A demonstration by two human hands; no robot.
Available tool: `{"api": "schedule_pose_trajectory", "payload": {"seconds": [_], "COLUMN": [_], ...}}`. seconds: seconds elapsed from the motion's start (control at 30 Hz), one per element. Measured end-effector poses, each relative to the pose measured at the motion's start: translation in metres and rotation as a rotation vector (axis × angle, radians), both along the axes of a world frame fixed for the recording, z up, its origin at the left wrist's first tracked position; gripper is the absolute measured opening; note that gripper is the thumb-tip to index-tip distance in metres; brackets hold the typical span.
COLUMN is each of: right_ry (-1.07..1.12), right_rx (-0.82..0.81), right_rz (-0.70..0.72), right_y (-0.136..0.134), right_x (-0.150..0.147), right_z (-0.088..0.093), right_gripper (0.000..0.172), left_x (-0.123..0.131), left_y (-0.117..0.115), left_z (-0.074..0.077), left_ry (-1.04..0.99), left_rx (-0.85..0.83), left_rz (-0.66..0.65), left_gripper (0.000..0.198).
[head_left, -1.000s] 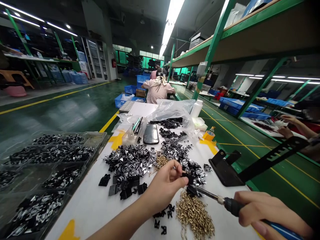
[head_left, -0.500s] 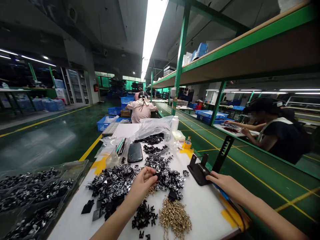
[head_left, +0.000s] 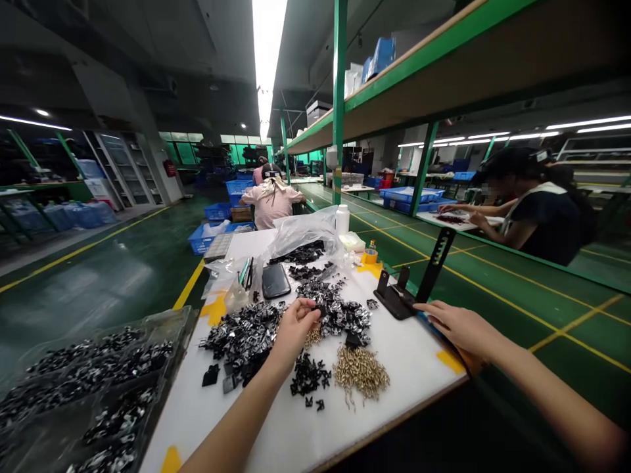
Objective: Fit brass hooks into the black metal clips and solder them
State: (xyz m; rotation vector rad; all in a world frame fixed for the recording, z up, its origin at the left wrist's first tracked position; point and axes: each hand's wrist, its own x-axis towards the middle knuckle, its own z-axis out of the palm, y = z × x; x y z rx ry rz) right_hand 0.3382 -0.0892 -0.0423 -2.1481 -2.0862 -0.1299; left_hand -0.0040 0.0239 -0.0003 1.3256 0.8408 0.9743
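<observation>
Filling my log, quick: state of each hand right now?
Left hand: closed, holding a small black part.
Right hand: at the blue handle; grip unclear.

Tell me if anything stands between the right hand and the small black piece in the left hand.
Yes. The black slotted stand sits between the right hand and the small black piece in the left hand. Past it, loose black-and-silver pieces lie low on the table and probably wouldn't block.

A small black part (head_left: 322, 309) sits pinched between left fingers (head_left: 304, 304).
</observation>
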Motion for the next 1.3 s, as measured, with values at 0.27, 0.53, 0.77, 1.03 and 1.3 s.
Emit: {"api": "schedule_pose_trajectory", "payload": {"seconds": [0.27,0.53,0.77,1.03,1.3], "right_ry": [0.115,0.315,0.358,0.829,0.927], "right_rx": [0.152,0.178,0.220,-0.033,0.039], "right_rz": [0.084,0.481,0.584,0.550,0.577], "right_y": [-0.009,0.070,0.104,0.085,0.083], "right_x": [-0.040,-0.130,-0.159,-0.173,-0.172], "right_z": [0.007,0.040,0.022,0.033,0.030], "right_gripper": [0.035,0.027,0.026,0.011,0.008], "left_x": [-0.001,-0.011,-0.009,-0.006,-0.006], "left_y": [0.007,0.023,0.014,-0.004,-0.005], "left_z": [-0.005,-0.007,-0.005,-0.008,-0.004], "left_ry": [0.027,0.086,0.163,0.375,0.234], "left_rx": [-0.007,0.039,0.079,0.574,0.584], "left_rz": [-0.039,0.108,0.109,0.021,0.004], "left_gripper": [0.023,0.025,0.028,0.025,0.029]}}
